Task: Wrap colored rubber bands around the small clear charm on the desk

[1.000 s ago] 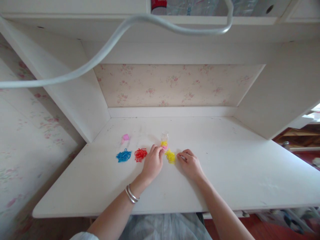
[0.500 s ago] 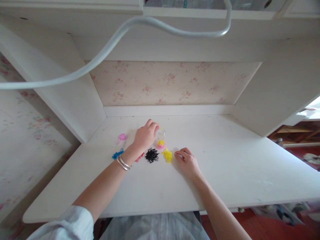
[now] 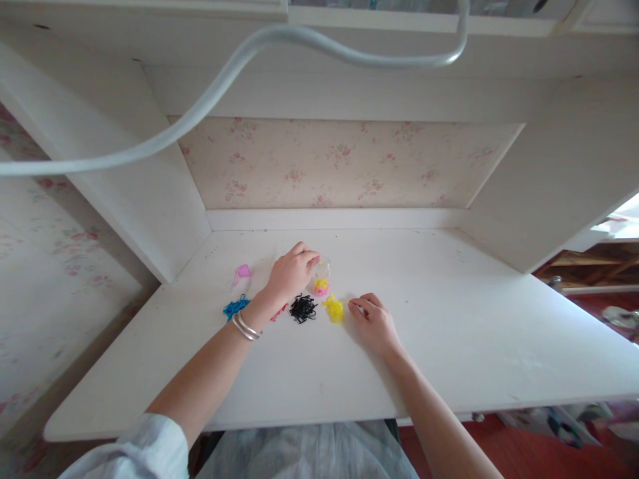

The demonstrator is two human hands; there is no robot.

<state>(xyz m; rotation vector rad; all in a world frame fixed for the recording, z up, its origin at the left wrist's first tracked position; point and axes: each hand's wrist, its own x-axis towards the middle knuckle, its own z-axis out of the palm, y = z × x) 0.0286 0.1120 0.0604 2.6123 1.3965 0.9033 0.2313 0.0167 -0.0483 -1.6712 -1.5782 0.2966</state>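
Observation:
A small clear jar (image 3: 322, 271) stands on the white desk, with yellow and pink rubber bands in its bottom. My left hand (image 3: 293, 269) is at the jar's mouth, fingers pinched on what looks like a yellow rubber band; its tips are blurred. My right hand (image 3: 372, 319) rests on the desk just right of a pile of yellow rubber bands (image 3: 334, 309), thumb and forefinger together; anything between them is too small to make out. Left of the yellow pile lie black rubber bands (image 3: 303, 309), then red ones (image 3: 279, 312), partly behind my left wrist, and blue ones (image 3: 235, 307).
A small pink piece (image 3: 242, 271) lies on the desk (image 3: 449, 319) behind the blue bands. A thick white cable (image 3: 210, 100) crosses overhead in front of the shelf. White side panels and a papered back wall (image 3: 344, 163) enclose the desk.
My left hand has dipped slightly at the jar's mouth. My right hand stays beside the yellow pile. The whole view has shifted a little.

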